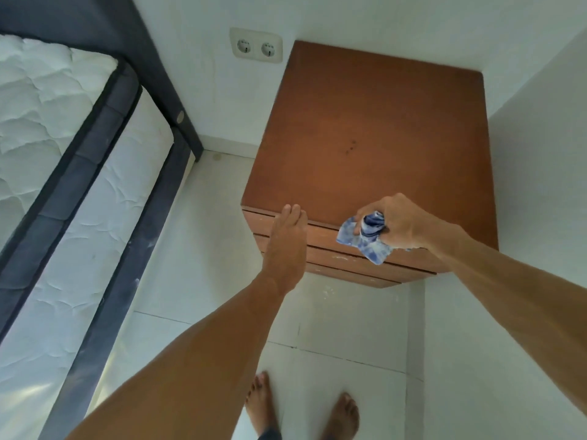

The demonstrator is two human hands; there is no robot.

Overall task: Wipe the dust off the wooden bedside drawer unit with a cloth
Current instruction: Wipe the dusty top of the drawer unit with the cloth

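Matt brown wooden drawer unit (pixel 374 134); soft cloth (pixel 365 241).

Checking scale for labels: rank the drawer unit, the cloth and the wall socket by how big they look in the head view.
1. drawer unit, by far largest.
2-3. cloth and wall socket look alike; the cloth is bunched in the right hand and nearer the camera, so unranked.

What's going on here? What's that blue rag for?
A person stands barefoot at a wooden drawer unit beside a bed. Their right hand grips a scrunched blue-and-white cloth at the unit's front top edge. The left hand, held flat, reaches that same edge.
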